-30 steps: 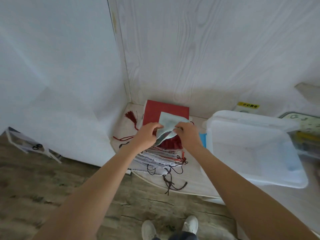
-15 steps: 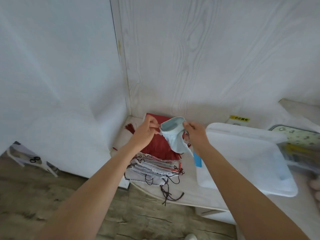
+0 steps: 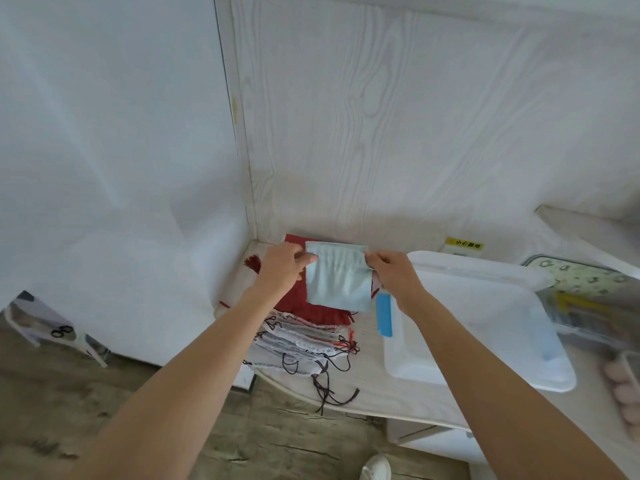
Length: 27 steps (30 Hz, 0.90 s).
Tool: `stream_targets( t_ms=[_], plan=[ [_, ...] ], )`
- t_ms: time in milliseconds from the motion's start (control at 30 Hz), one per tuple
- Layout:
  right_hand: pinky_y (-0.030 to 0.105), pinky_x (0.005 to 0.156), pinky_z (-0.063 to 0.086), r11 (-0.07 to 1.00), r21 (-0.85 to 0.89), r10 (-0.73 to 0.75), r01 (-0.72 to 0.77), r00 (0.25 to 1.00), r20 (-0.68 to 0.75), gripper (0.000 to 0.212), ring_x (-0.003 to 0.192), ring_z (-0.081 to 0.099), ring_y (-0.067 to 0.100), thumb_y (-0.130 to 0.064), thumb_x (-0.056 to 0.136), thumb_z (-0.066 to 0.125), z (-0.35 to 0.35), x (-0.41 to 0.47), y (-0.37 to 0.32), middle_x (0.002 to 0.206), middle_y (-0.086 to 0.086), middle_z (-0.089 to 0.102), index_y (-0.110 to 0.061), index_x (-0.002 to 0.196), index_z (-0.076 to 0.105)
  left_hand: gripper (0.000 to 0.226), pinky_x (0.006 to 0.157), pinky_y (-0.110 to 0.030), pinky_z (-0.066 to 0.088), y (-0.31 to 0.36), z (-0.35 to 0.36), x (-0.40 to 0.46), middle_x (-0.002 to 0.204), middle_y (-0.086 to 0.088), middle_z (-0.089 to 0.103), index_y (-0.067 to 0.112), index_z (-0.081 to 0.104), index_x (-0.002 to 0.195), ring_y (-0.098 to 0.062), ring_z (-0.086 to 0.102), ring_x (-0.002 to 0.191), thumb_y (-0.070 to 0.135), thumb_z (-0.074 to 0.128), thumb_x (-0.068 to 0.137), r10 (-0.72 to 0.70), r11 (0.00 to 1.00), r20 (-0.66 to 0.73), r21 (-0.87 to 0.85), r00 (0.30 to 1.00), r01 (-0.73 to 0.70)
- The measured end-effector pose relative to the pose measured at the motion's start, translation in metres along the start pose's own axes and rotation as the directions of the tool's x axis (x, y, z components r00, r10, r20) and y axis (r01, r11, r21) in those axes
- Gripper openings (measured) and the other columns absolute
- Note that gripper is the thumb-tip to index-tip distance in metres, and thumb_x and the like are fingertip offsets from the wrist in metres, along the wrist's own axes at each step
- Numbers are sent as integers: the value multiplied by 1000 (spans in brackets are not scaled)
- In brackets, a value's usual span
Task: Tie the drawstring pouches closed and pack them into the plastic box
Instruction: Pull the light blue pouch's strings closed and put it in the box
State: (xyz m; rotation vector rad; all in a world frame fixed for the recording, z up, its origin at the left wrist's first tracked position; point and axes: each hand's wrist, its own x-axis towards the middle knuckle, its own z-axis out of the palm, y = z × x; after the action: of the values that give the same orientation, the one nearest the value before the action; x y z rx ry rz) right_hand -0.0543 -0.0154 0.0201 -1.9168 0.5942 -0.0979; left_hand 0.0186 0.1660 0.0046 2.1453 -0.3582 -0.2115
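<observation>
Left hand [image 3: 282, 268] and right hand [image 3: 391, 275] pinching top corners of pale blue pouch [image 3: 337, 277], held up over red pouch [image 3: 298, 299] and pouch stack [image 3: 298, 348]. Likely cinching step, mouth partly gathered. Next: pull cords tight, knot, drop into plastic box [image 3: 485, 327] at right.

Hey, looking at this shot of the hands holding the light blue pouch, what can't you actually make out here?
Head view only:
- Light blue pouch cords: hidden inside the left hand and right hand pinching its top corners; tied or not, unclear.
- Red pouch: largely covered by the blue one.
- Yellow label: print too small.
- Pink items: cut off by the right edge.
- Plastic box: translucent glare blurs its floor.
</observation>
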Motion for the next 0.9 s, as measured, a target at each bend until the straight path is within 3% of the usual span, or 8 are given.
stream_targets(
  t_ms=[167, 300, 400, 467, 567, 700, 800, 900],
  plan=[
    [19, 46, 26, 928, 341, 79, -148, 975, 208, 22, 47, 28, 7, -24, 87, 65, -8, -4, -4, 49, -7, 34, -13, 68, 60, 37, 39, -14, 27, 4, -6, 4, 41, 7, 31, 6, 50, 61, -6, 29, 39, 30, 66, 85, -126, 991, -74, -53, 989, 122],
    [21, 45, 25, 959, 270, 51, -84, 991, 127, 19, 50, 25, 11, -16, 86, 66, -13, -6, -3, 51, -2, 31, -5, 70, 66, 57, 49, -20, 22, 5, -17, 7, 34, 12, 23, 16, 26, 47, -7, 23, 37, 32, 67, 83, -187, 979, 25, -80, 982, 188],
    [27, 48, 25, 986, 162, 22, -24, 1000, 15, 26, 50, 26, 15, -11, 83, 66, -16, 0, -3, 55, 4, 31, 13, 75, 62, 40, 56, -24, 32, 9, -25, 11, 51, 1, 39, 10, 52, 57, -12, 38, 49, 38, 68, 82, -201, 978, 41, -55, 979, 203],
    [24, 46, 27, 981, 192, 36, -33, 999, -13, 24, 46, 30, 13, -9, 85, 64, -17, 0, -6, 49, 3, 35, 8, 69, 60, 33, 54, -20, 34, 14, -24, 10, 56, 2, 43, 8, 61, 70, -9, 41, 52, 38, 67, 83, -239, 956, 30, -166, 971, 240],
    [20, 41, 31, 836, 519, 184, -180, 982, 44, 23, 43, 33, 9, -10, 91, 58, -16, 0, -10, 51, 0, 41, -7, 67, 57, 25, 50, -19, 25, 23, -12, 1, 59, 4, 38, 15, 54, 71, -7, 31, 53, 32, 64, 87, -317, 780, 116, -533, 941, 328],
    [16, 46, 48, 272, 868, 336, -415, 886, 318, 15, 59, 50, 8, -21, 89, 61, -10, 2, -8, 72, 2, 58, -7, 83, 61, 15, 42, -15, 28, 29, 4, -8, 65, 7, 54, 17, 54, 78, -4, 37, 50, 21, 56, 92, -313, 415, 255, -830, 915, 373],
    [14, 46, 47, 244, 884, 303, -399, 897, 321, 16, 61, 55, 8, -22, 91, 57, -4, -1, -7, 74, 1, 60, -8, 84, 60, 16, 31, -13, 28, 30, 9, -7, 63, 4, 60, 14, 52, 81, -1, 47, 42, 21, 50, 95, -292, 80, 323, -930, 900, 360],
    [13, 36, 35, 303, 893, 290, -334, 924, 248, 19, 47, 59, 5, -18, 95, 52, -5, -3, -9, 66, 1, 65, -4, 84, 58, 24, 27, -11, 26, 24, 10, -2, 65, 3, 57, 8, 57, 91, -1, 46, 37, 25, 41, 99, -287, -93, 320, -947, 903, 306]
  ],
)
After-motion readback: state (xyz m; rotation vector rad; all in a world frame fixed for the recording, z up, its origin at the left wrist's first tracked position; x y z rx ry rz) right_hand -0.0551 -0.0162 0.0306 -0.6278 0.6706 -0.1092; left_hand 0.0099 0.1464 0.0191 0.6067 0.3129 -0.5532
